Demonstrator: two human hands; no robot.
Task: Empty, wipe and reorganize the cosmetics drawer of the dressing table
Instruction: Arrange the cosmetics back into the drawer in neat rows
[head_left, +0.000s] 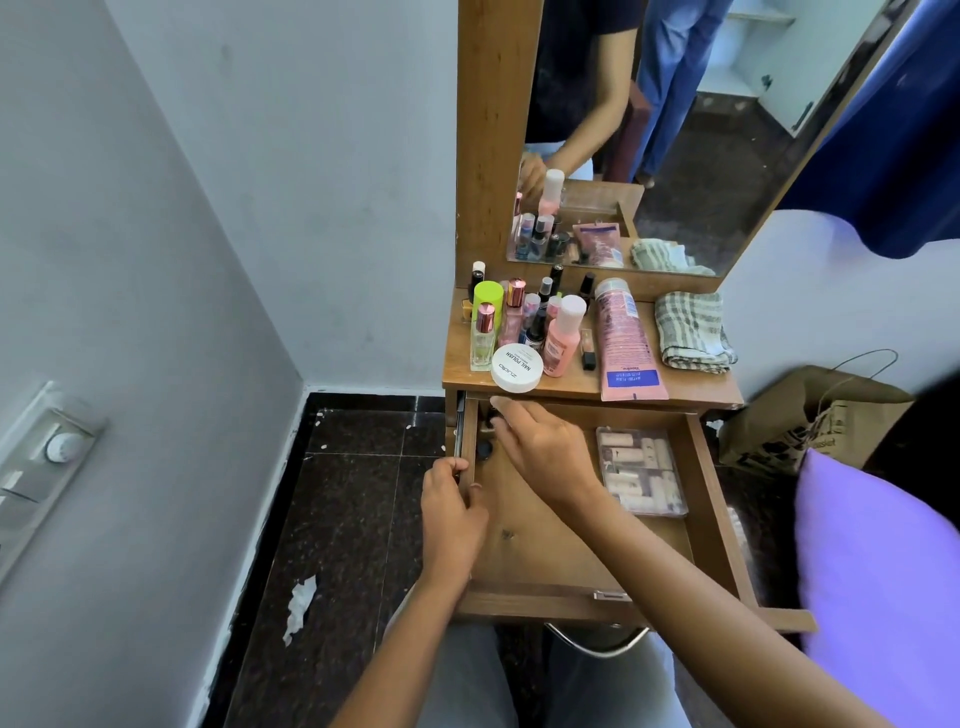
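Note:
The wooden drawer of the dressing table stands pulled out. My left hand grips its left wall. My right hand reaches into the back left corner, fingers closing around small dark items; whether it holds one I cannot tell. A clear plastic box of pale pieces lies at the drawer's right side. On the tabletop stand several bottles, a white round jar, a pink bottle, a pink tube and a folded checked cloth.
A mirror rises behind the tabletop. A brown paper bag stands on the floor at the right, beside a purple pillow. A scrap of white paper lies on the dark floor. The wall is close on the left.

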